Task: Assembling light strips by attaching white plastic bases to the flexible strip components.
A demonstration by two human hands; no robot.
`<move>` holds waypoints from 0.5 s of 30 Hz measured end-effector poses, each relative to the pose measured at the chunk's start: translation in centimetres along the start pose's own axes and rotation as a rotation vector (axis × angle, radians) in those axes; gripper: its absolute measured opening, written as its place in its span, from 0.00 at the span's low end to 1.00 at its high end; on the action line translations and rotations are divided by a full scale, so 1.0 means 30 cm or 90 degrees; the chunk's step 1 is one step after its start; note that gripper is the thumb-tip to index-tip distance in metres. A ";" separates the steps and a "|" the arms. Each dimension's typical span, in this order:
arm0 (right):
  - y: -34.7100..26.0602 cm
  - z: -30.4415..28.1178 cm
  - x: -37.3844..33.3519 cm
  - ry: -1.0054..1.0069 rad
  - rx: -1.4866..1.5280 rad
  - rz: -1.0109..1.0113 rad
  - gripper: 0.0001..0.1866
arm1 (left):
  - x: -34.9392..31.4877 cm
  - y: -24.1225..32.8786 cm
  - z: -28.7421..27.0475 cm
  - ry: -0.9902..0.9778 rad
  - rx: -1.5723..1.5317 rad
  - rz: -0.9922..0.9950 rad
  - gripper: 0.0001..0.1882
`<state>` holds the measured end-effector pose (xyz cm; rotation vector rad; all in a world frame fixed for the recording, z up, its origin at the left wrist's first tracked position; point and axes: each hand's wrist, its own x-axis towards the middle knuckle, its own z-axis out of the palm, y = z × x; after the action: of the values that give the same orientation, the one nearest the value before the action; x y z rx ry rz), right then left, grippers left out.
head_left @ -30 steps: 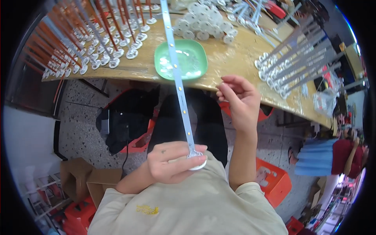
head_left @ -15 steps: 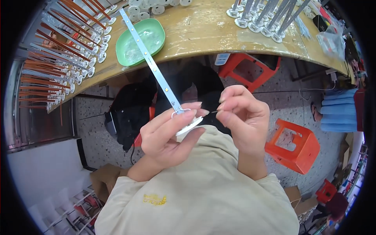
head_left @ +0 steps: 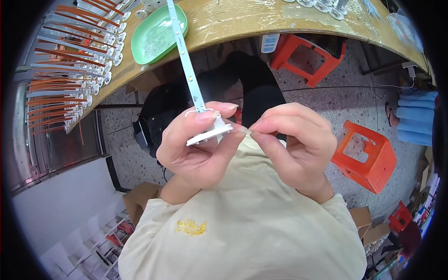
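With the left hand (head_left: 191,161) I'm grasping a white round base (head_left: 205,136) between thumb and fingers, below the green dish (head_left: 156,39) and to its right in my view, and a pale light strip (head_left: 187,67) is running up from that grip past the dish's right rim. With the right hand (head_left: 298,144), farther right of the dish, I'm pinching thumb and forefinger together just beside the left thumb, though I can't tell whether anything small is sitting between them. Left of the dish, orange-brown sticks (head_left: 70,57) are crowding the wooden table (head_left: 233,28).
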<state>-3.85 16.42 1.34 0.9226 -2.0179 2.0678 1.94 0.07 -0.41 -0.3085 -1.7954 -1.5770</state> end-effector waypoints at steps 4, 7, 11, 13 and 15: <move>-0.006 0.009 -0.003 0.010 -0.153 -0.098 0.10 | 0.017 0.004 -0.007 -0.028 0.030 -0.015 0.26; -0.024 0.019 -0.004 0.011 -0.204 -0.086 0.10 | 0.025 0.005 -0.007 -0.016 0.046 -0.031 0.21; -0.033 0.018 0.005 -0.002 -0.201 -0.083 0.10 | 0.022 -0.003 -0.016 -0.039 -0.001 -0.045 0.25; -0.032 0.021 0.010 0.038 -0.218 -0.122 0.11 | 0.021 -0.013 -0.034 -0.101 -0.126 -0.042 0.30; -0.030 0.034 0.014 0.048 -0.218 -0.173 0.11 | 0.017 -0.008 -0.023 -0.075 -0.224 -0.072 0.28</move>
<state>-3.41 15.44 2.24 0.9713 -1.9916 1.5352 1.68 -0.76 -0.27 -0.4800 -1.6395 -1.9941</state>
